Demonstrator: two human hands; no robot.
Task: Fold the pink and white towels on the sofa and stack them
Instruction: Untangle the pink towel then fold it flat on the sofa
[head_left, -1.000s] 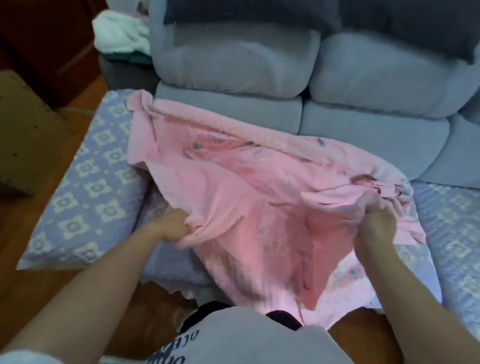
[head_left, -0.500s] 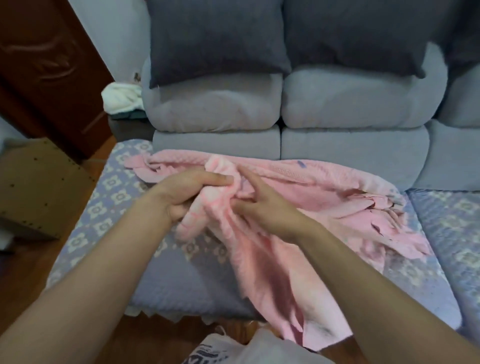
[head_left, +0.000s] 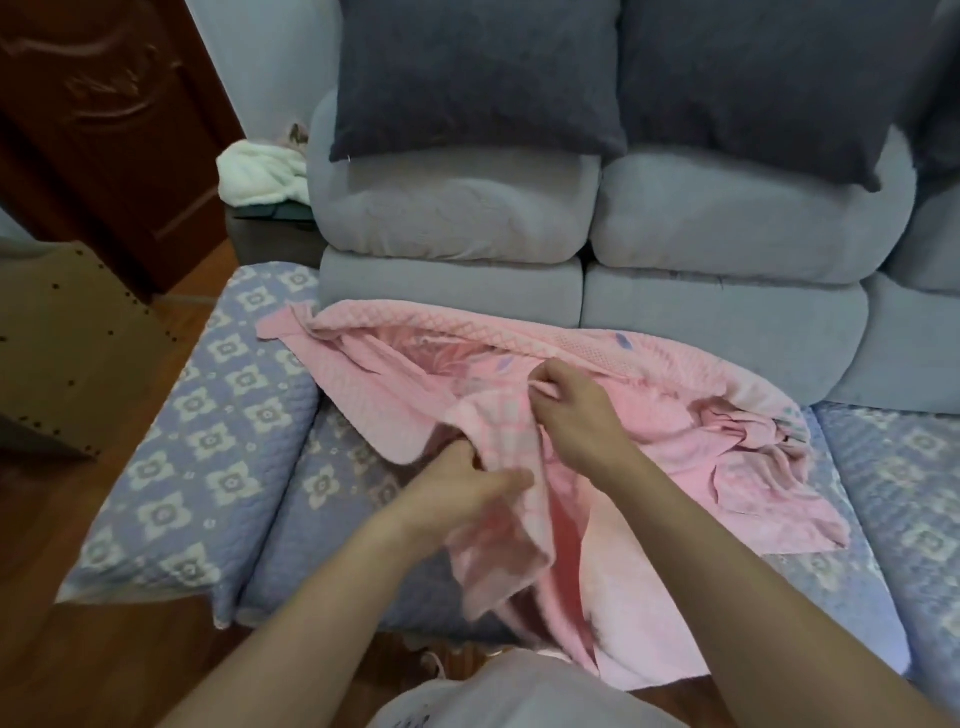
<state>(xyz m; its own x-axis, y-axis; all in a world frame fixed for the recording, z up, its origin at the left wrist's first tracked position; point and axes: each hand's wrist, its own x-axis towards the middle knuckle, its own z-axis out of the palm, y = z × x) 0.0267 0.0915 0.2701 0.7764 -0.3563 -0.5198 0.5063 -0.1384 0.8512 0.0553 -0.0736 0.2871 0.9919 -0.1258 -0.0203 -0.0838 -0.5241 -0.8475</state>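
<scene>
Waffle-knit pink towel (head_left: 649, 415) rumpled, both hands gripping.

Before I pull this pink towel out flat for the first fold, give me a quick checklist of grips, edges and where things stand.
1. Left hand grips the pink towel: ok.
2. Right hand pinches an edge: ok.
3. Hands on matching corners: cannot tell.
4. Towel flat: not ok, bunched at the right, front edge hanging off the sofa seat.
5. White towel on the sofa: not ok, beyond the left sofa arm.
6. Any folded stack begun: not ok.
</scene>
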